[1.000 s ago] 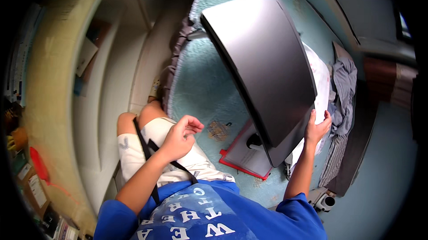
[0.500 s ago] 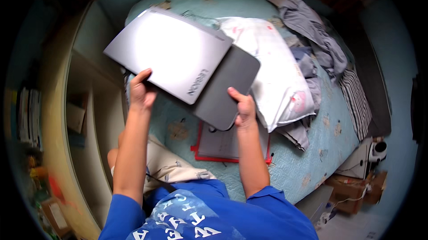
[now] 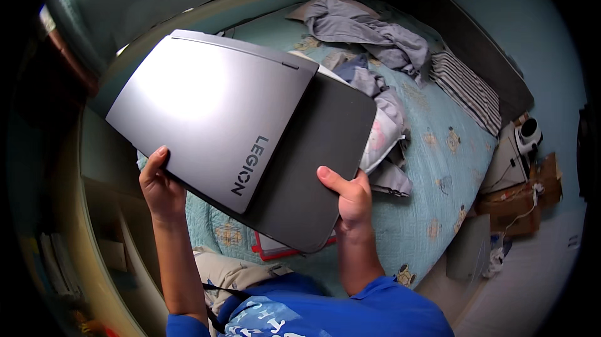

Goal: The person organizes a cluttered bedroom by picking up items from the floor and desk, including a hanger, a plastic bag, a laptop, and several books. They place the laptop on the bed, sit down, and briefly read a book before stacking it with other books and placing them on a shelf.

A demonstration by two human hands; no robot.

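Observation:
A closed silver-grey laptop (image 3: 206, 99) lies at a slant on a flat dark grey pad (image 3: 313, 162) with rounded corners, both lifted above the bed. My left hand (image 3: 163, 190) grips the laptop's near left edge, thumb on the lid and fingers hidden underneath; whether they also reach the pad I cannot tell. At the pad's right side, my right hand (image 3: 350, 196) is closed on it with the thumb lying on top. Part of the pad is covered by the laptop. Below them, a red-edged flat item (image 3: 275, 250) shows only in part on the bed.
The bed (image 3: 432, 168) has a light blue patterned cover. A white pillow (image 3: 383, 140) is mostly hidden behind the pad. Grey clothes (image 3: 369, 30) and a striped cloth (image 3: 466, 90) lie farther back. Cardboard boxes (image 3: 519, 212) and a white device (image 3: 529, 133) stand at right; shelving (image 3: 103, 218) is at left.
The laptop and pad have come closer to me and look larger, now covering most of the pillow. The view has shifted. Both hands keep their holds.

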